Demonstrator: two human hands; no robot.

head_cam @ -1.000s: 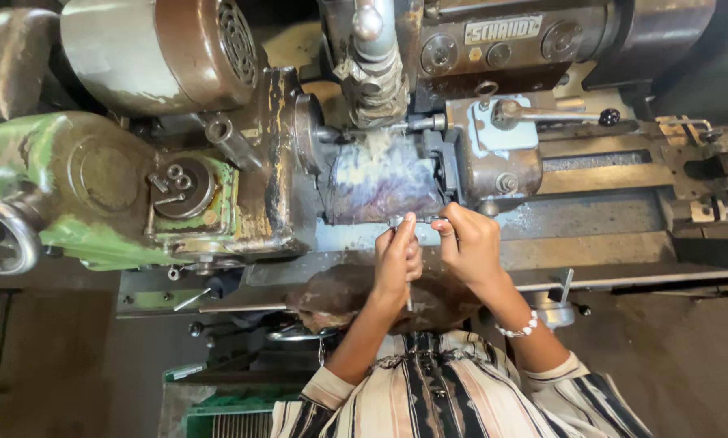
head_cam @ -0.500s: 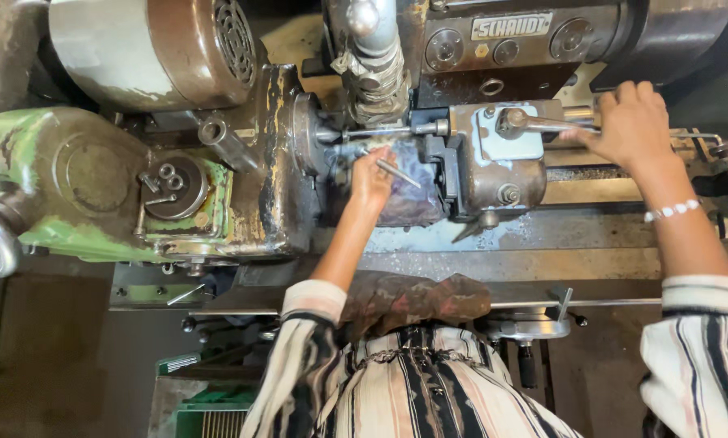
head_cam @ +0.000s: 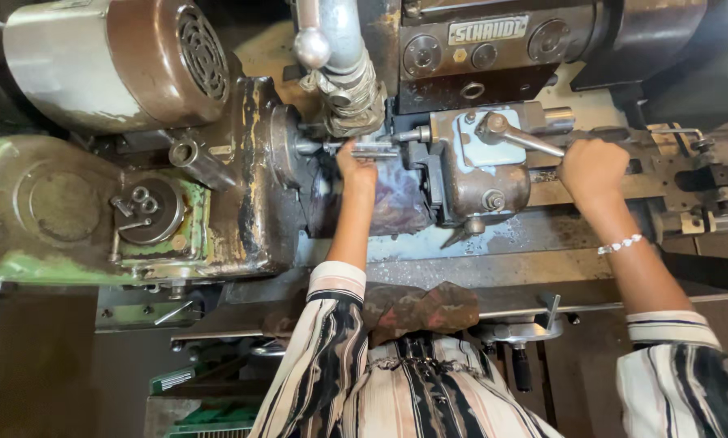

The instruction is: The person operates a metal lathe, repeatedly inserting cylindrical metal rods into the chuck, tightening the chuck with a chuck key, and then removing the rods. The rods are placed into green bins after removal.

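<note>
Since the earlier frame, left hand [head_cam: 356,166] is sitting higher, up at the slim metal rod [head_cam: 362,148] that is running level between the dark round chuck [head_cam: 285,146] and the grey-brown tool block [head_cam: 473,166]; right hand [head_cam: 593,166] is lying a little lower, at the outer end of the lever. Left hand — fingers curled over the rod and touching it, though how firmly they are gripping cannot be told from this angle. Right hand — closed in a fist around the end of the long lever handle [head_cam: 520,136], which is slanting up toward its pivot on top of the tool block; a pale bead bracelet [head_cam: 620,243] is circling that wrist. Rod is lying just below a rag-wrapped pipe [head_cam: 344,69] that is hanging from above with a ball knob beside it. Brown-and-grey motor housing [head_cam: 116,61] is sitting at upper left, above a green machine casing [head_cam: 72,211] with chipped paint. Grey machine bed [head_cam: 510,243] is stretching beneath both forearms. Crumpled dark cloth [head_cam: 421,308] is resting at the near edge of the bed, just above the person's striped shirt [head_cam: 396,389].
</note>
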